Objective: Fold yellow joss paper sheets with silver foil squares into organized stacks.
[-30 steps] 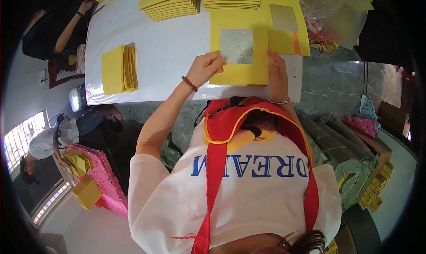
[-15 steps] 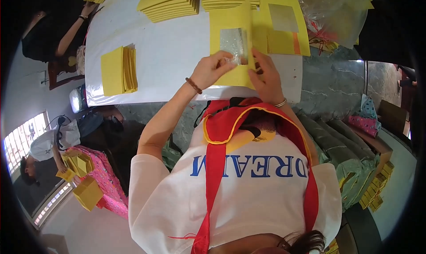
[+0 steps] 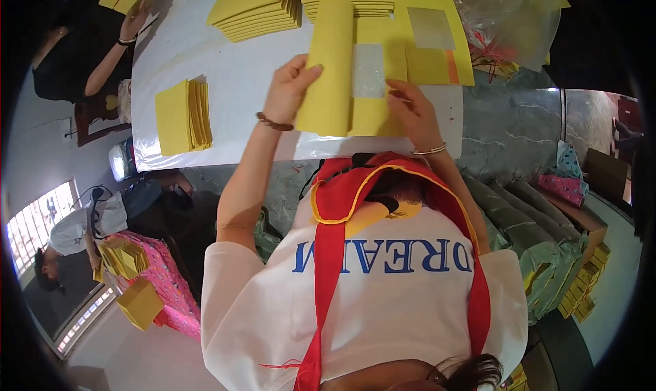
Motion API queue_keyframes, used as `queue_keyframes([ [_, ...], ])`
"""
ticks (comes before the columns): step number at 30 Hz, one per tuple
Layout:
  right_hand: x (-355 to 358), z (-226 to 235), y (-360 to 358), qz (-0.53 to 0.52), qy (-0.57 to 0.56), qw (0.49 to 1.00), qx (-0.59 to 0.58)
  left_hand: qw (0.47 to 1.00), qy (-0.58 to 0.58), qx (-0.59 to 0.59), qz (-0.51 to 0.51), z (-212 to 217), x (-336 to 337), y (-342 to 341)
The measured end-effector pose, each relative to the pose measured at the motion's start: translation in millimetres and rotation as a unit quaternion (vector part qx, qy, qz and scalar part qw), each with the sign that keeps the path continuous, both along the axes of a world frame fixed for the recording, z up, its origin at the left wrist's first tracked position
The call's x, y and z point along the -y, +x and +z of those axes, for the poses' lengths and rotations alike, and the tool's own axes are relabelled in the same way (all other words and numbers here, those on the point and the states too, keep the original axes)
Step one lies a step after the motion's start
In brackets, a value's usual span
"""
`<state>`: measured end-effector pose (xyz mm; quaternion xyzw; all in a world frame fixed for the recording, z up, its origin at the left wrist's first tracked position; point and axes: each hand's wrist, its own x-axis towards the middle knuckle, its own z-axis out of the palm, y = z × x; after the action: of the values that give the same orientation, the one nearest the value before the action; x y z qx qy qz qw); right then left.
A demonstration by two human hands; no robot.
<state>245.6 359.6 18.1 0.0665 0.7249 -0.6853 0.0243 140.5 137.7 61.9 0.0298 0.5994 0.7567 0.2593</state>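
Note:
In front of me lies a yellow paper sheet point(image 3: 329, 84) with its left part raised as a panel. My left hand point(image 3: 288, 90) grips that panel's left edge, thumb on top. Right of the panel, a shiny, clear plastic patch point(image 3: 369, 70) shows on the sheet. My right hand point(image 3: 413, 112) is at the sheet's right edge, fingers apart and loosely bent, holding nothing that I can see. Beyond it lies another yellow sheet point(image 3: 461, 39) with a pale patch and an orange strip.
Stacks of folded yellow paper point(image 3: 256, 12) stand at the white table's point(image 3: 232, 104) far side. A smaller yellow bundle point(image 3: 181, 118) stands left. Clear plastic bags point(image 3: 509, 19) lie far right. Another person's hand point(image 3: 135, 21) holds yellow paper far left. Green wrapped bundles point(image 3: 526, 247) are on my right.
My left hand has moved left and now grips the raised left panel. My right hand has let go of the upright fold, which no longer stands at the right side.

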Motion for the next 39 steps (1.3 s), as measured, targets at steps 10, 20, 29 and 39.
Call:
queue_keyframes([
  [10, -17, -14, 7, -0.102, 0.031, 0.994, 0.000, 0.998, 0.044, 0.036, 0.021, 28, 39, -15],
  [20, -15, -10, 6, -0.093, 0.019, 0.995, 0.003, 0.998, 0.033, 0.041, 0.024, 23, 22, -9],
  [29, -8, -2, 4, -0.070, 0.055, 0.994, -0.071, 1.000, -0.025, 0.001, -0.002, 5, -4, -2],
  [39, 37, 24, -23, -0.018, -0.342, 0.931, 0.126, 0.993, -0.074, -0.008, -0.095, -14, -36, 18],
])
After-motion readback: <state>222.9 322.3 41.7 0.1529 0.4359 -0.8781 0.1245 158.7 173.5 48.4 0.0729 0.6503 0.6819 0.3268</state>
